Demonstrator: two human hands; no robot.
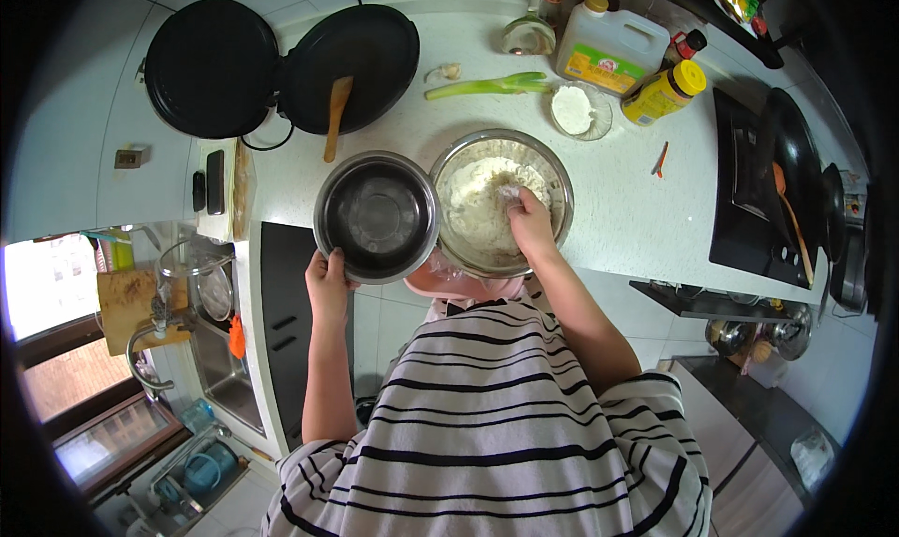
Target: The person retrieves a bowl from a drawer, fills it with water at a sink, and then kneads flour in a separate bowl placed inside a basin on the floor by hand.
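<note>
My left hand (330, 277) grips the near left rim of a dark-looking metal bowl (379, 217), which is tilted a little and seems to hold some liquid. Right beside it stands a larger stainless steel bowl (562, 221) with white flour (484, 186) inside. My right hand (528, 221) reaches over that bowl's near right side, its fingers at the flour; they are coated white, and whether they hold a utensil cannot be seen. Behind the bowls lie a green onion stalk (484, 86) and a garlic bulb (449, 71), with a glass bowl of white powder (572, 110) to their right.
An opened electric griddle (211, 66) with a wooden spatula (338, 115) stands back left. Back right are a plastic jug (611, 42), a yellow bottle (664, 93) and a glass ladle-like vessel (528, 37). A wok (797, 158) sits on the black cooktop (723, 207); the sink (225, 375) is at left.
</note>
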